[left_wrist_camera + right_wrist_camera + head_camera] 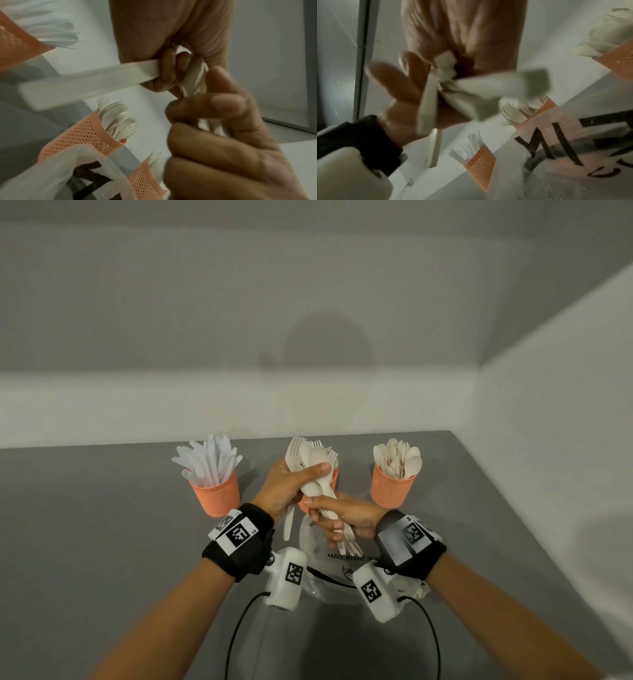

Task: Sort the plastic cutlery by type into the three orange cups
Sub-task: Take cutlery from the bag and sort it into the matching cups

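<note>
- The bundle (317,474) of pale cutlery sits at the centre of the table (102,525), raised just in front of the middle cup. Spoon bowls and at least one fork head show at its top; handles fan out below.
- The left hand (291,484) is wrapped round the upper part of the bundle, thumb across the front.
- The right hand (346,518) pinches and curls round the lower handles, at 5 o'clock from the left hand. The two hands touch or nearly touch.
- One handle hangs loose at 7 o'clock beneath the left hand.
- Three orange cups stand in a row toward 12 o'clock: the knife cup (215,491) at 10 o'clock of the bundle, the fork cup (334,477) right behind it and mostly hidden, the spoon cup (392,487) at 2 o'clock.
- Each cup is already packed with a single kind; I would guess a dozen or more in each, but they overlap too much for a true count.
- The bundle holds perhaps eight to ten pieces, again too bunched to count.
- A clear bag (329,573) with black print lies flat at 6 o'clock, between the wrists.
- By my judgement the sorting is mostly done; what is left is this mixed handful, to be split between the fork and spoon cups.
</note>
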The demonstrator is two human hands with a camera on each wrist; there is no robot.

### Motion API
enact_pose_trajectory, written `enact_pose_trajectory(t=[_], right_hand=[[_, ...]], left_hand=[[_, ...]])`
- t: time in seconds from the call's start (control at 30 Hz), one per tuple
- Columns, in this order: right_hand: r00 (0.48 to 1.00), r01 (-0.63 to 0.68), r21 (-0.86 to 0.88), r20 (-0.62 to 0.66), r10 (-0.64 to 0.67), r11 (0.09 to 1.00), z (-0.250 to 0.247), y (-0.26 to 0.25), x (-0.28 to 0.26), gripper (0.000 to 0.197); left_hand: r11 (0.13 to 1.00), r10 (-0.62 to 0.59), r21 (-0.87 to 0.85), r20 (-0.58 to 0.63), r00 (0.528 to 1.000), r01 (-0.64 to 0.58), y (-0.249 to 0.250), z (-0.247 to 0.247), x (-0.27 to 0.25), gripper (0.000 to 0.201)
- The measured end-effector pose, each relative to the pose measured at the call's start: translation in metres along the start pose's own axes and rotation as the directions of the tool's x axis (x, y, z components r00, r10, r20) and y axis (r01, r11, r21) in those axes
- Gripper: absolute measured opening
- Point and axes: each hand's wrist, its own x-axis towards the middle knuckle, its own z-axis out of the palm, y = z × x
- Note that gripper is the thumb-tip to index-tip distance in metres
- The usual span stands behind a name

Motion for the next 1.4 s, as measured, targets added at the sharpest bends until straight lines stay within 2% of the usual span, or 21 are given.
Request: enact_pose_trajectory(t=[0.07, 0.13, 0.17, 0.23, 0.3, 0.37, 0.4, 0.5, 0.53, 0.63, 0.73, 0.8, 0.9, 0.97, 1.03, 1.17, 1.33, 1.4], right_hand=[[0.996, 0.058, -0.003, -0.072, -0.058, 0.998, 0.0, -0.001, 0.003, 0.019], [0.955, 0.166, -0.112, -0.229, -0.188, 0.98, -0.002, -0.001, 0.009, 0.004], [0.913, 0.213, -0.201, -0.309, -0.268, 0.956, -0.003, -0.001, 0.012, 0.008], [0.821, 0.233, -0.378, -0.418, -0.389, 0.896, -0.006, 0.0, 0.02, 0.021], [0.771, 0.225, -0.459, -0.456, -0.445, 0.859, -0.004, 0.001, 0.023, 0.025], [0.749, 0.249, -0.419, -0.488, -0.448, 0.873, -0.005, 0.005, 0.024, 0.03], [0.727, 0.272, -0.38, -0.521, -0.448, 0.884, -0.007, 0.006, 0.023, 0.029], [0.608, 0.36, -0.233, -0.676, -0.417, 0.903, -0.021, 0.005, 0.015, 0.013], [0.582, 0.381, -0.181, -0.715, -0.387, 0.907, -0.027, 0.004, 0.01, 0.003], [0.522, 0.394, -0.077, -0.801, -0.292, 0.916, -0.05, 0.004, 0.002, 0.024], [0.4, 0.463, 0.001, -0.892, -0.208, 0.886, -0.076, -0.002, -0.008, 0.029], [0.324, 0.545, 0.025, -0.928, -0.183, 0.838, -0.092, -0.009, -0.017, 0.033], [0.178, 0.634, -0.026, -0.968, -0.178, 0.773, -0.113, -0.018, -0.027, 0.033], [0.122, 0.682, -0.031, -0.98, -0.155, 0.73, -0.128, -0.02, -0.027, 0.03], [0.104, 0.707, -0.012, -0.987, -0.121, 0.707, -0.141, -0.019, -0.022, 0.028], [0.11, 0.724, 0.015, -0.989, -0.095, 0.69, -0.156, -0.015, -0.01, 0.03], [0.101, 0.696, -0.03, -0.985, -0.139, 0.717, -0.166, -0.007, 0.009, 0.027], [0.109, 0.695, -0.054, -0.978, -0.179, 0.717, -0.171, -0.001, 0.018, 0.035]], left_hand=[[0.998, 0.036, 0.06, -0.052, 0.998, -0.033, -0.002, 0.002, 0.005, 0.016], [0.986, 0.092, 0.152, -0.155, 0.984, -0.069, -0.004, 0.008, 0.011, 0.041], [0.982, 0.116, 0.17, -0.214, 0.97, -0.08, -0.006, 0.011, 0.013, 0.05], [0.981, 0.149, 0.163, -0.288, 0.946, -0.105, -0.01, 0.017, 0.016, 0.055], [0.982, 0.161, 0.141, -0.285, 0.945, -0.125, -0.01, 0.024, 0.017, 0.054], [0.979, 0.166, 0.158, -0.231, 0.959, -0.131, -0.008, 0.03, 0.019, 0.055], [0.975, 0.172, 0.173, -0.207, 0.963, -0.137, -0.006, 0.032, 0.02, 0.05], [0.983, 0.145, 0.142, -0.197, 0.97, -0.118, -0.002, 0.034, 0.02, 0.021], [0.987, 0.127, 0.121, -0.219, 0.967, -0.102, -0.002, 0.032, 0.021, 0.024], [0.997, 0.076, 0.056, -0.324, 0.943, -0.061, -0.006, 0.024, 0.023, 0.04], [0.998, 0.047, -0.013, -0.419, 0.907, -0.058, -0.013, 0.008, 0.031, 0.046], [0.997, 0.067, 0.006, -0.471, 0.88, -0.073, -0.017, -0.001, 0.038, 0.048], [0.989, 0.147, 0.079, -0.509, 0.848, -0.124, -0.016, -0.009, 0.046, 0.053], [0.973, 0.202, 0.199, -0.506, 0.838, -0.115, -0.013, -0.01, 0.049, 0.057], [0.952, 0.242, 0.289, -0.508, 0.826, -0.101, -0.013, -0.012, 0.051, 0.059], [0.941, 0.296, 0.303, -0.524, 0.798, -0.15, -0.016, -0.015, 0.057, 0.058], [0.935, 0.305, 0.327, -0.546, 0.78, -0.136, -0.027, -0.023, 0.06, 0.051], [0.933, 0.313, 0.331, -0.551, 0.774, -0.141, -0.031, -0.025, 0.062, 0.048]])
